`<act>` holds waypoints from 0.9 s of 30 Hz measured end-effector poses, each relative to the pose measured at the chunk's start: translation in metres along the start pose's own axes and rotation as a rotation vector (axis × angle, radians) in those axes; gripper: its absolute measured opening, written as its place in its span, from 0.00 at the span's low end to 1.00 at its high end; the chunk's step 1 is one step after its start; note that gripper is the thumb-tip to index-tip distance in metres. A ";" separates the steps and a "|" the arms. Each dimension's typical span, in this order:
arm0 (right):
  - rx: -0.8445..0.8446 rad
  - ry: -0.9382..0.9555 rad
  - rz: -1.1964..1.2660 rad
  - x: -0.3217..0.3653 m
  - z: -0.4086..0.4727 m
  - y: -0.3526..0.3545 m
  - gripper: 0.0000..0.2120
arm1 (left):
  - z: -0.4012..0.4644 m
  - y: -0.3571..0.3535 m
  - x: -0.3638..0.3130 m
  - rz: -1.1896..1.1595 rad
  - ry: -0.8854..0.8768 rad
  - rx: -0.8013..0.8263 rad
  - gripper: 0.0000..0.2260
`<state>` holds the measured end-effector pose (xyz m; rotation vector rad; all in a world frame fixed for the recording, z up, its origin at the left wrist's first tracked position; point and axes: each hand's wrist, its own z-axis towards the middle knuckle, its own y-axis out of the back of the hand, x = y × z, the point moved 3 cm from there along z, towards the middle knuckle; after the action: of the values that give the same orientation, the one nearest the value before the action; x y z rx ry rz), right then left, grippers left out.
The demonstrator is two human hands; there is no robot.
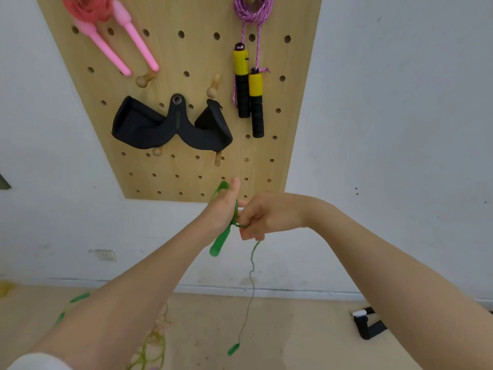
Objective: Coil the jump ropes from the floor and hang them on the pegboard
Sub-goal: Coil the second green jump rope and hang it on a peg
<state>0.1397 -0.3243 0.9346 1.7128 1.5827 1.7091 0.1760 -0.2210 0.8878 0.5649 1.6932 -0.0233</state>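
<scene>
Far to the left of my left hand [222,209] and low on the floor [293,329], I see a second green handle [79,297] lying past my forearm, with a tangle of yellow-green rope [152,348] nearer in. Up and to the left of that hand, on the wooden pegboard [266,161], hangs a coiled pink jump rope [106,28], its two handles slanting down. Straight above the hand sits a black strap [165,126] on the pegs.

My left hand is raised with fingers straight and thumb up, and loops of the green jump rope [236,214] are wound around it; one green handle [220,243] dangles just below the palm. Touching it on the right, my right hand [262,218] pinches the green cord with curled fingers. From under the right hand the cord drops to the floor and ends in the other green handle [233,349].

Above the right hand, a purple jump rope [252,9] hangs coiled from a peg, its yellow-and-black handles [249,92] hanging side by side. Down to the far right of that hand, a black object [369,325] lies on the floor; I cannot tell what it is.
</scene>
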 end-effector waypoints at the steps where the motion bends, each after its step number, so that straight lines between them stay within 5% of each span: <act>1: -0.085 0.000 0.040 0.000 0.000 0.010 0.07 | 0.000 0.002 0.001 0.028 -0.004 0.028 0.30; 6: -0.462 0.000 0.142 -0.017 0.005 0.039 0.10 | -0.006 0.007 -0.002 -0.064 -0.131 0.438 0.42; 11: -0.540 0.057 0.593 -0.033 0.021 0.024 0.07 | -0.015 0.032 -0.002 -0.635 -0.167 0.786 0.48; 17: -0.117 -0.280 0.393 -0.027 0.045 -0.029 0.14 | 0.005 0.066 0.001 -0.674 -0.153 0.406 0.41; 21: 0.094 -0.245 0.041 0.011 0.046 -0.032 0.13 | 0.027 0.082 0.033 -0.545 -0.004 0.188 0.36; 24: 0.162 -0.129 -0.022 0.039 0.043 -0.021 0.10 | 0.031 0.093 0.060 -0.382 0.041 0.129 0.39; 27: -0.049 0.020 0.062 0.053 0.044 0.004 0.06 | 0.036 0.100 0.090 -0.275 0.044 0.216 0.55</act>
<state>0.1631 -0.2625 0.9548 1.7442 1.4974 1.7842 0.2389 -0.1128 0.8255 0.4904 1.8122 -0.3979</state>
